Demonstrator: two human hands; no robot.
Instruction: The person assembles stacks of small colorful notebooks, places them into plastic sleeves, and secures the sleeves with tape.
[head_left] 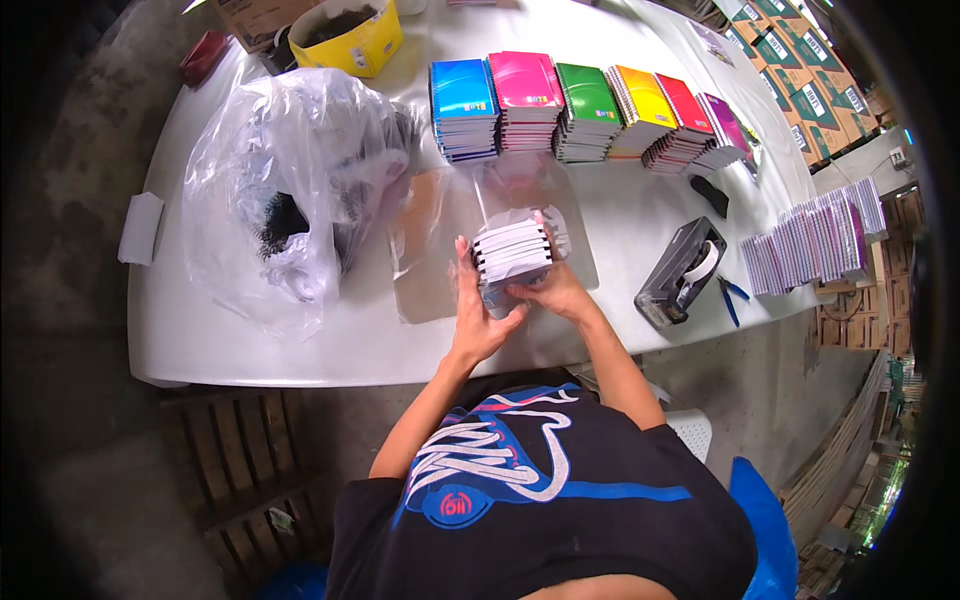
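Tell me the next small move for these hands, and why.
Probably press the loose clear plastic snugly against the notebook stack: it bunches beyond the stack's right side, while the left hand and right hand hold the stack between them.

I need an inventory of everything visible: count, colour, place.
Broad table: one, white, centre
Spiral notebook stacks: six, blue, pink, green, yellow, red, purple, table's back
Layered paper stack: one, white and black, held centrally
Flat sheets: uncounted, tan and grey, beneath stack
Crumpled plastic bag: one, clear, left
Dark-filled box: one, yellow, back left
Pouch-like item: one, dark red, back left
Tape dispenser: one, black, right
Oblong item: one, black, right
Pliers-like tool: one, blue-handled, right
Thin booklets: many, purple and white, far right
Cartons: several, brown and green, upper right
Printed shirt: one, black, bottom
Left hand: one, bare, stack's left
Right hand: one, bare, stack's right
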